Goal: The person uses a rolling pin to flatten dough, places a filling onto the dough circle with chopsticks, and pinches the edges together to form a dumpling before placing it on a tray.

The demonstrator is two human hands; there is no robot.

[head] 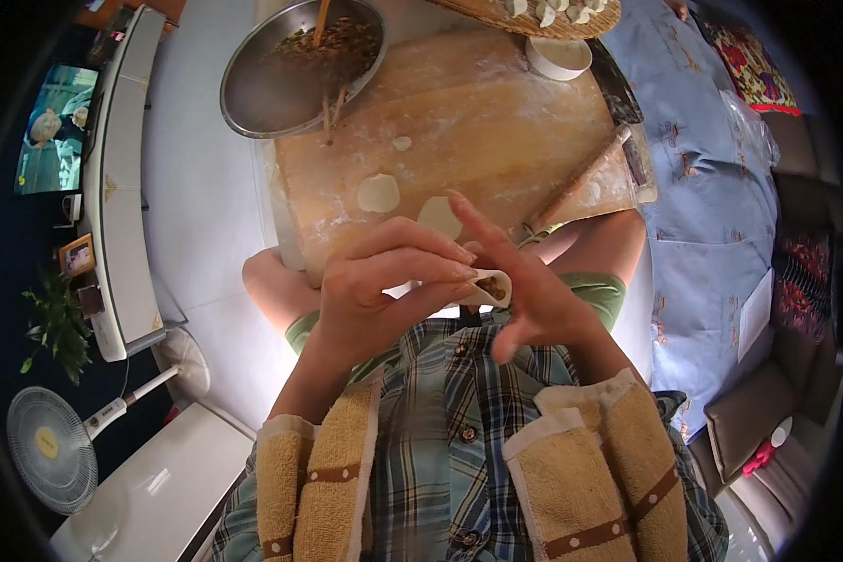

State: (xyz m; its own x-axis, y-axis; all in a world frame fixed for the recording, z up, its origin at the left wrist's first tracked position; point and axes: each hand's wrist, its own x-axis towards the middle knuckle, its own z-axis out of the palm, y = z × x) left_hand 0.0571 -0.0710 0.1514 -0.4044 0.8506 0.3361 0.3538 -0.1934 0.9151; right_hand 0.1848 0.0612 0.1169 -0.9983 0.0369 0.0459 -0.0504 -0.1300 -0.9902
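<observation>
My left hand (386, 281) pinches a partly folded dumpling (493, 288) between thumb and fingers, with brown filling showing at its right end. Beside that end, my right hand (534, 288) has its fingers spread; whether its palm touches the wrapper cannot be told. Just beyond the hands, a round dough wrapper (439, 216) lies partly hidden on the floured wooden board (464, 133). Another wrapper (378, 193) and a small dough piece (402, 143) rest farther left. A steel bowl (253, 91) at the upper left holds chopped filling (337, 46) and wooden chopsticks (321, 24).
A rolling pin (579, 175) lies slantwise at the board's right side. Behind it are a white bowl (560, 60) and a woven tray (492, 15) with several dumplings (546, 14). A sofa with a blue cover (709, 183) stands right, a standing fan (53, 449) lower left.
</observation>
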